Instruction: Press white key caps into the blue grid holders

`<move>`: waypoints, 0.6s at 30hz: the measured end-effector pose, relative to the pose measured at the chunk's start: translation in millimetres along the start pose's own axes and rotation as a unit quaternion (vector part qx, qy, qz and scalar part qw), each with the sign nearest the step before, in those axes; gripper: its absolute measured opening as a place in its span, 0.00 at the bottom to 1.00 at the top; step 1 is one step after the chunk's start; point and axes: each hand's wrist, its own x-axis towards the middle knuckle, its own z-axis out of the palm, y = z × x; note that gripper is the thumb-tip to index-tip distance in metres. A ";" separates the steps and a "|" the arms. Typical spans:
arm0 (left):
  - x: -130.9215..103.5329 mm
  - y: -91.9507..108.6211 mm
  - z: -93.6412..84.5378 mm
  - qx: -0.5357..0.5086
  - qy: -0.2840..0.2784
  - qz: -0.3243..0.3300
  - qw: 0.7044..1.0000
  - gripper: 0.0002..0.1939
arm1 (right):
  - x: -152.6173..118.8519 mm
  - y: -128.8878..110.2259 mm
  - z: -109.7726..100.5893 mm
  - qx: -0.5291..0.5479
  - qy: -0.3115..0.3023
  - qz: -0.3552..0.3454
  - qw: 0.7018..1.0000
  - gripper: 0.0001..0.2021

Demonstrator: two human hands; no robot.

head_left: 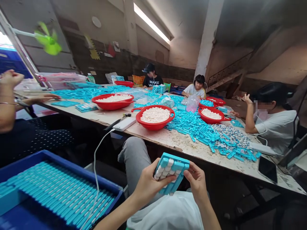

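Observation:
A turquoise block piece with rows of white and turquoise parts [173,166] is held tilted above my lap. My left hand [150,179] grips its left side, with the thumb lying across the front. At its right edge, my right hand [197,180] holds it between thumb and fingers. The underside and the fingertips behind the piece are hidden. Beyond my knees, a red basin of small white pieces [155,115] stands near the table's front edge.
A blue crate [45,154] with rows of turquoise pieces is at lower left, crossed by a white cable. The table [165,139] bears turquoise piles, more red basins, a power bank [124,124] and a phone [267,169]. People sit left, right and across.

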 end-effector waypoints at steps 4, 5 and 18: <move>-7.0 4.5 2.6 0.026 0.023 0.009 0.999 0.18 | -0.7 -7.3 4.9 -0.029 0.000 -0.015 0.999 0.13; -9.0 5.0 3.6 0.031 0.037 0.015 0.999 0.18 | -1.4 -8.9 6.3 -0.035 0.002 -0.023 0.999 0.13; -29.7 11.9 12.0 0.005 0.129 0.197 0.972 0.15 | -20.4 -31.5 0.7 -0.173 -0.004 -0.135 0.976 0.15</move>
